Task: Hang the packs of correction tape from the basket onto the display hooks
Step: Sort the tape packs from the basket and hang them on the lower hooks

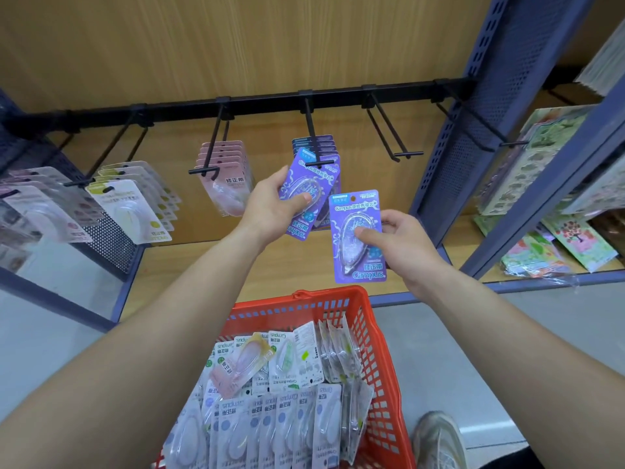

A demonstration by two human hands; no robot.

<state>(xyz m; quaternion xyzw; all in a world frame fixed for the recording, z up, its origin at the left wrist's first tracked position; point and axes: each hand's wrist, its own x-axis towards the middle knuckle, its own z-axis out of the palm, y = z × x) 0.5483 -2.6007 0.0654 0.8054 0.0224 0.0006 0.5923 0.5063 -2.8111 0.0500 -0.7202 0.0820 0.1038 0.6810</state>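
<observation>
My left hand (270,206) grips a purple pack of correction tape (309,184), tilted, its top at the tip of the middle display hook (313,137), where several purple packs hang behind it. My right hand (400,247) holds a second purple pack (356,228) upright, lower and to the right, thumb on its blister. Below stands the red basket (378,336), filled with several packs in white, pink and green.
A pink stack (225,170) hangs on the hook to the left, with yellow packs (130,204) and more beyond it. The hook (392,133) to the right is bare. A blue shelf post (449,157) and sticker sheets stand right. My shoe (439,438) is beside the basket.
</observation>
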